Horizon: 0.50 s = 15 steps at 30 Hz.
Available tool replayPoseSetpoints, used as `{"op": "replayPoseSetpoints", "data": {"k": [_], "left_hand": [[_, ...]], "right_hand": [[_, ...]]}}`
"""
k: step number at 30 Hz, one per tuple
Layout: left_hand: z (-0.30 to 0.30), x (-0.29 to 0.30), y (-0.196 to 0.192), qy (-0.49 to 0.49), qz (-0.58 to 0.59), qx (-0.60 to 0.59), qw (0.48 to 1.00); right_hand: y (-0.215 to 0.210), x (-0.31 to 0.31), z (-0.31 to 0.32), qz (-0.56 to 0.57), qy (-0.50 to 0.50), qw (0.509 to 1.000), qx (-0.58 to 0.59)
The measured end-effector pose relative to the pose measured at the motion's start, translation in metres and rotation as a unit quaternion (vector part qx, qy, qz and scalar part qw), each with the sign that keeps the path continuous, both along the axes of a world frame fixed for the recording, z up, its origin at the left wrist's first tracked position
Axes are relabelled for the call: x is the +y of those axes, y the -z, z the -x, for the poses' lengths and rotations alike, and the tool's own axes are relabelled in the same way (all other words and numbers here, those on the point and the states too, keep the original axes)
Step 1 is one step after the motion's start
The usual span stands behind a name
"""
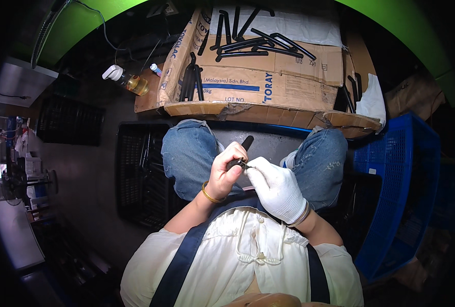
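My bare left hand (224, 172), with a yellow bangle at the wrist, is closed around a black rod-like part (247, 143). One end of the part sticks up past my fingers, and its near end shows by my thumb. A white knit glove covers my right hand (277, 187). Its thumb and fingertips pinch together right at that near end, where something thin and dark shows, too small to name. Both hands are above the gap between my knees. Beyond them, several bent black rods (263, 46) lie loosely on flattened cardboard in an open carton (289, 110).
More black rods (190, 82) lean in the carton's left corner. At my left stands a black crate (127, 189) holding dark parts; at my right, a blue plastic crate (391, 169). A bottle with a white top (135, 84) is left of the carton.
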State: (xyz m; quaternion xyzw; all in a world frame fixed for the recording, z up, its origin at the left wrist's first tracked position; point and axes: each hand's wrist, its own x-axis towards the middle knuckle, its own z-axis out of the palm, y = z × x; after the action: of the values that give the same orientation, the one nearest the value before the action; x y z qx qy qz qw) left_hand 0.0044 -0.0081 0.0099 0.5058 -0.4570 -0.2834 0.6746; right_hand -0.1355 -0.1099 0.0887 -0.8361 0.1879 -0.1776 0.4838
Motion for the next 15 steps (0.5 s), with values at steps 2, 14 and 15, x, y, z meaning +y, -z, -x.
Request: {"op": "replayPoseSetpoints", "data": {"k": [2, 14, 15], "left_hand": [[-0.0001, -0.0020, -0.0011, -0.005, 0.001, -0.009, 1.000], [-0.0039, -0.0027, -0.0047, 0.006, -0.009, -0.065, 0.998], [-0.0037, -0.0030, -0.0052, 0.002, -0.008, -0.070, 0.998]], "right_hand": [[0.0004, -0.0009, -0.0005, 0.011, -0.007, 1.000, -0.003], [0.0027, -0.0037, 0.0028, 0.045, -0.026, 0.999, 0.003], [0.0030, -0.0033, 0.0026, 0.048, -0.025, 0.999, 0.001]]}}
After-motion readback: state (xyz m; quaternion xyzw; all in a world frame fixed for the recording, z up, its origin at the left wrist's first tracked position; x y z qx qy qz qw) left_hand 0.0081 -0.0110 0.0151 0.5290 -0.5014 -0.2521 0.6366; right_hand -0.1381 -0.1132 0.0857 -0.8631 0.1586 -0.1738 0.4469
